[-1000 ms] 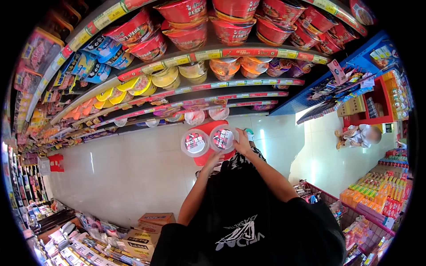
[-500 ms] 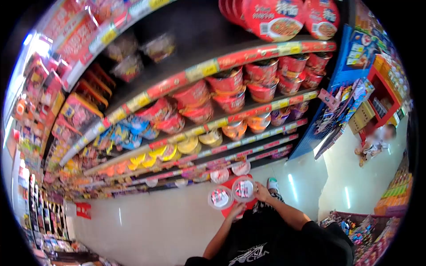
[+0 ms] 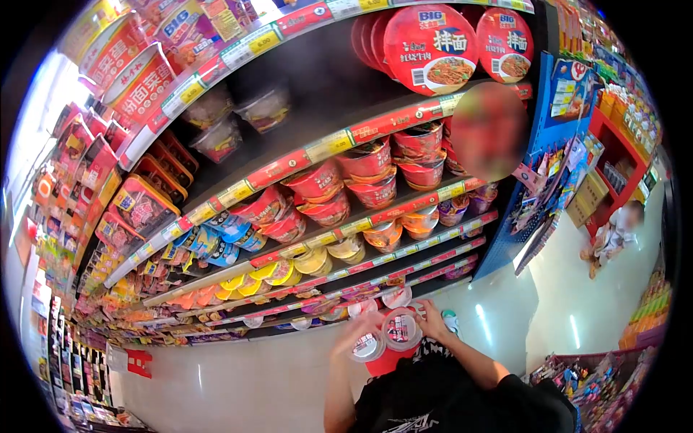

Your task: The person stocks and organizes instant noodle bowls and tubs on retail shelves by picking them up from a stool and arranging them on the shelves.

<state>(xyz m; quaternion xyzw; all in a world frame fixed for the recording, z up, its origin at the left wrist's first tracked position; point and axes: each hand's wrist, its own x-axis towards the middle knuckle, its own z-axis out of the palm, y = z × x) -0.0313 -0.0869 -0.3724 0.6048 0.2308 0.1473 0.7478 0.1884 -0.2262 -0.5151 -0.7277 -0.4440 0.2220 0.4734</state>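
Low in front of me, a round tub with a clear lid and a printed label (image 3: 401,329) is at my right hand (image 3: 434,322), whose fingers are closed on its right rim. To its left and slightly lower is a second clear-lidded tub (image 3: 368,348). My left hand (image 3: 352,333) is smeared by motion over the left side of that second tub, and its fingers cannot be made out. Something red (image 3: 382,362) shows beneath the two tubs. Other round lids (image 3: 397,296) show just beyond, at the foot of the shelf.
Curved shelves rise ahead, holding red noodle bowls (image 3: 372,162), yellow tubs (image 3: 314,261) and large red round packs (image 3: 431,50). A blue pegboard stand (image 3: 516,206) is at the shelf's right end. Farther right, a person (image 3: 619,227) is low on the tiled floor (image 3: 238,379).
My left hand has moved from below the two tubs up and left over the left one. My right hand stays at the right tub, whose label has turned. The view has shifted slightly.
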